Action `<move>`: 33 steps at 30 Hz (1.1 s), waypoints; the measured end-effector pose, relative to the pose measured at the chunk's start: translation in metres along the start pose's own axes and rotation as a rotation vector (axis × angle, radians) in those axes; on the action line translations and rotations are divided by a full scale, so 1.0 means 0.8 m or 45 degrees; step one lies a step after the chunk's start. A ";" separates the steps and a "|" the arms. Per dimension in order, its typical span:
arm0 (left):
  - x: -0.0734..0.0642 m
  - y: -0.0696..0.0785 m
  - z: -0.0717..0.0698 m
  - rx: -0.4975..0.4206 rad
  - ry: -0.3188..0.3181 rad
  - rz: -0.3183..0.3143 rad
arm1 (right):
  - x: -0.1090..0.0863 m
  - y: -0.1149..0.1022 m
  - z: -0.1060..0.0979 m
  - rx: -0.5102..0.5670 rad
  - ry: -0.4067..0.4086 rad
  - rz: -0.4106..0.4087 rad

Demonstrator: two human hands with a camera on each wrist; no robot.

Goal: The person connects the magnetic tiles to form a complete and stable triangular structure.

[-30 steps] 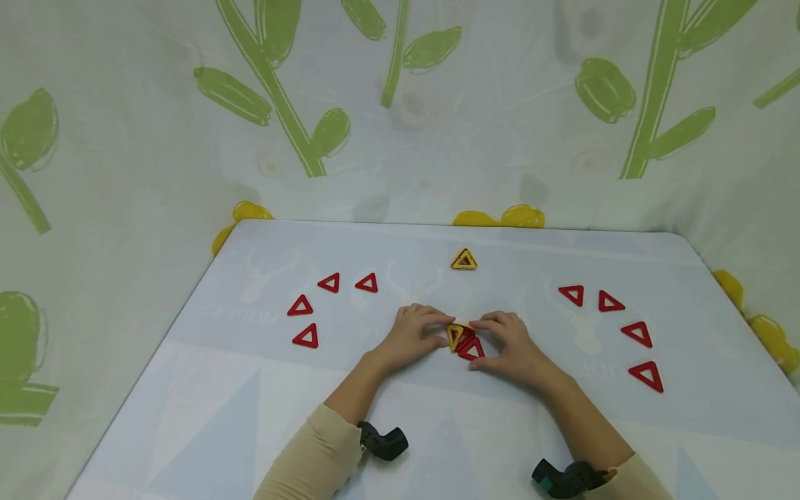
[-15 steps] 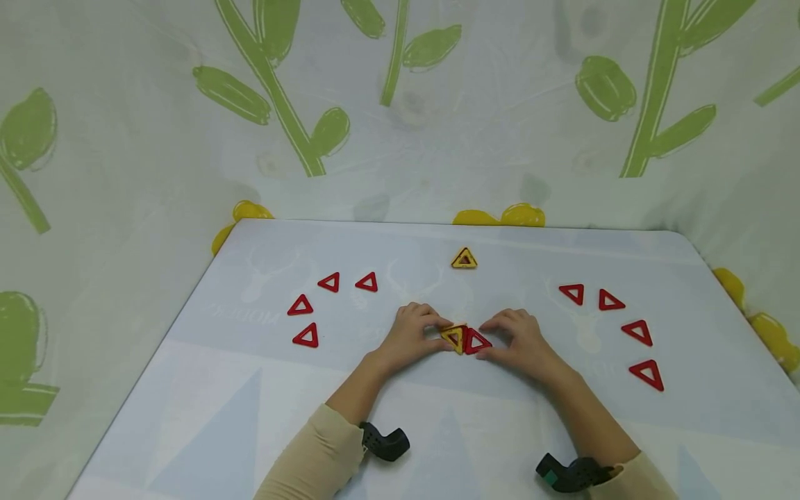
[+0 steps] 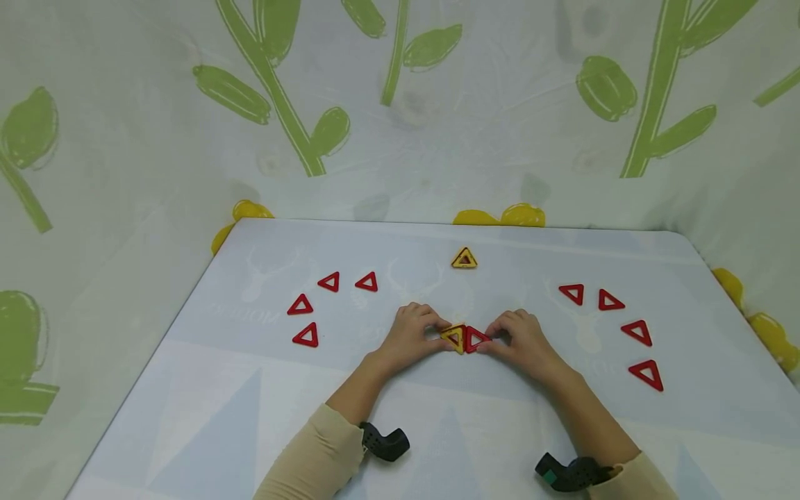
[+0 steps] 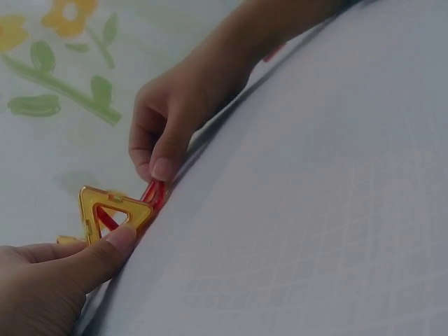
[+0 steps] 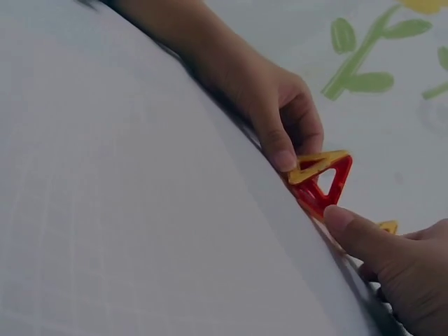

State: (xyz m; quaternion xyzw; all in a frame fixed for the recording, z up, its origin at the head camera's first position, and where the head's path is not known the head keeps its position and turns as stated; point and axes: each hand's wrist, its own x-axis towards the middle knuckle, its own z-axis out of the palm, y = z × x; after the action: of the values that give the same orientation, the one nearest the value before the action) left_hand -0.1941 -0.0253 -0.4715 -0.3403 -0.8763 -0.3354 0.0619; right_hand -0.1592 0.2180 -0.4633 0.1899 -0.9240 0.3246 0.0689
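Note:
Between my hands, a yellow triangular magnetic tile (image 3: 461, 347) and a red triangular magnetic tile (image 3: 469, 346) meet edge to edge. My left hand (image 3: 407, 339) pinches the yellow tile with thumb and fingers. My right hand (image 3: 521, 345) pinches the outer corner of the red tile. In the left wrist view the yellow tile (image 4: 88, 210) leans upright, with red showing behind it. From the right wrist view, the red tile (image 5: 341, 178) slopes against the yellow tile (image 5: 318, 166), and more red lies beneath; how many tiles are joined is hard to tell.
A yellow triangle (image 3: 464, 265), dark reddish inside, stands beyond my hands. Several red triangular tiles (image 3: 306, 342) lie loose on the left, and several more red tiles (image 3: 637, 333) on the right. The white table (image 3: 206, 430) has a patterned curtain (image 3: 487, 139) behind it.
The red tile has swung from the lower right up beside the yellow tile. My right hand has shifted slightly right, and its fingertips have drawn together on the corner. My left hand barely moves.

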 end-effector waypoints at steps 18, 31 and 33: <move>-0.001 0.004 -0.003 0.013 0.019 0.041 | 0.000 0.003 0.014 0.147 0.268 -0.334; -0.002 0.003 0.000 0.118 0.012 0.159 | 0.003 -0.007 0.025 0.221 0.269 -0.260; -0.003 0.003 0.001 0.154 0.040 0.183 | 0.002 -0.010 0.024 0.258 0.227 -0.133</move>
State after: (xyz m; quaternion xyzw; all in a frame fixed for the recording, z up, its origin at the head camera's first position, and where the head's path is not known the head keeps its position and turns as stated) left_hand -0.1909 -0.0245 -0.4717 -0.3924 -0.8672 -0.2820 0.1200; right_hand -0.1577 0.1996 -0.4731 0.2142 -0.8656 0.4277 0.1481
